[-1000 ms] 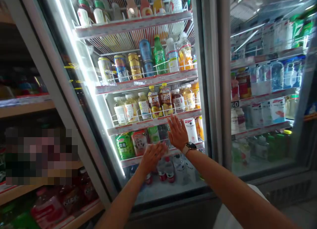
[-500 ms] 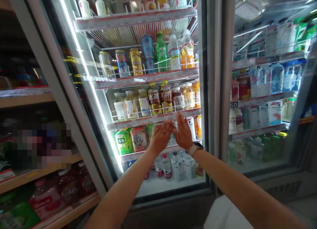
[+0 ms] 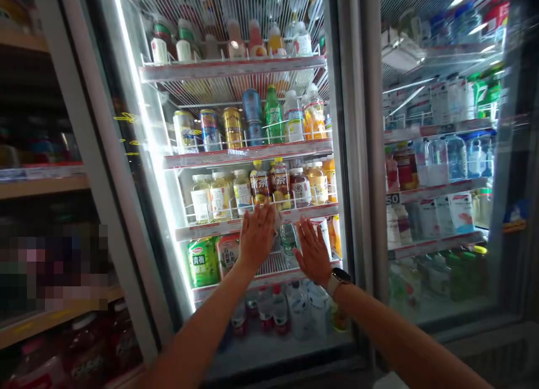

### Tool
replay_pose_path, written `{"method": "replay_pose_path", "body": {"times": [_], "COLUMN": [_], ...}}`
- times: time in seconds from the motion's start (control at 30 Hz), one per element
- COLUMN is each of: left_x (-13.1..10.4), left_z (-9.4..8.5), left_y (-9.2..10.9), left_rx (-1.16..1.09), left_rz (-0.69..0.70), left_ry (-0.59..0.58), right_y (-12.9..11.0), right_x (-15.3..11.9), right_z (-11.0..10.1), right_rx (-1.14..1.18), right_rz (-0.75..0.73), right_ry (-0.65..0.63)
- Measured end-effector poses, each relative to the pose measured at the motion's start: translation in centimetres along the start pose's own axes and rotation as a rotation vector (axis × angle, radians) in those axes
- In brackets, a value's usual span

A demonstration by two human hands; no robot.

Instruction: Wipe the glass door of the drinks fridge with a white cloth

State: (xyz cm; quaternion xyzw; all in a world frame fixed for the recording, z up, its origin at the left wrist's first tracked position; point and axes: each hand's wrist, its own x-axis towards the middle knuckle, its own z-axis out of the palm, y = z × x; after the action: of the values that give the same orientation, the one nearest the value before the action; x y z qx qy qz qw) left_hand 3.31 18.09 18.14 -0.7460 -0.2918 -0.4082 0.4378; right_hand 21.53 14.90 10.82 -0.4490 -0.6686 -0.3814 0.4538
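Observation:
My left hand [image 3: 257,237] is held out with its fingers extended, in front of the lit drinks fridge; nothing is in it. To its right, my right hand [image 3: 314,251] is also stretched out flat and empty, with a watch [image 3: 340,275] on the wrist. A gap separates the two hands, and a clear bottle [image 3: 288,242] shows through it. Just above the left hand stand dark tea bottles with yellow caps [image 3: 280,181]. A green drink pack [image 3: 202,262] and a red drink pack [image 3: 227,253] sit left of it, the red one partly covered. Whether either hand touches anything I cannot tell.
Wire-fronted shelves [image 3: 236,69] hold cans and bottles above. Small bottles [image 3: 280,310] stand on the fridge floor. A metal door frame [image 3: 357,153] divides this fridge from another stocked one at right. Wooden shelves [image 3: 42,190] with drinks are at left.
My hands were close together, fingertips nearly meeting; now they are apart, the left one further left. The view has tilted up, so the shelves appear lower.

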Motion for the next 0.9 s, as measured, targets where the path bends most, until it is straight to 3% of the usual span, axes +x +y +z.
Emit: {"method": "replay_pose_path", "body": {"times": [0.07, 0.13, 0.27, 0.37, 0.53, 0.67, 0.9], "left_x": [1.9, 2.4, 0.9, -0.7, -3.9, -5.7, -7.6], "left_z": [-0.4, -0.8, -1.9, -2.7, -2.2, -1.4, -1.3], "left_y": [-0.2, -0.5, -2.7, -5.3, -7.6, -7.4, -6.6], "left_rx": [-0.071, -0.184, -0.388, -0.290, 0.014, 0.050, 0.007], "left_rz": [-0.023, -0.003, -0.004, -0.050, -0.119, -0.094, -0.141], "left_ry": [0.009, 0.002, 0.035, 0.073, 0.100, 0.091, 0.081], "right_y": [-1.0, -2.1, -4.2, -5.6, -7.4, -7.9, -5.0], "right_x": [1.0, 2.5, 6.3, 7.9, 7.9, 5.5, -6.7], "right_z": [-0.4, -0.9, -1.3, -0.6, 1.2, 2.6, 2.9], "right_rx": [0.056, 0.126, 0.213, 0.159, 0.083, 0.028, -0.057], "right_rz": [0.060, 0.068, -0.151, -0.226, -0.140, -0.116, -0.184], "right_ry": [0.049, 0.098, 0.034, -0.038, -0.005, 0.014, -0.105]}}
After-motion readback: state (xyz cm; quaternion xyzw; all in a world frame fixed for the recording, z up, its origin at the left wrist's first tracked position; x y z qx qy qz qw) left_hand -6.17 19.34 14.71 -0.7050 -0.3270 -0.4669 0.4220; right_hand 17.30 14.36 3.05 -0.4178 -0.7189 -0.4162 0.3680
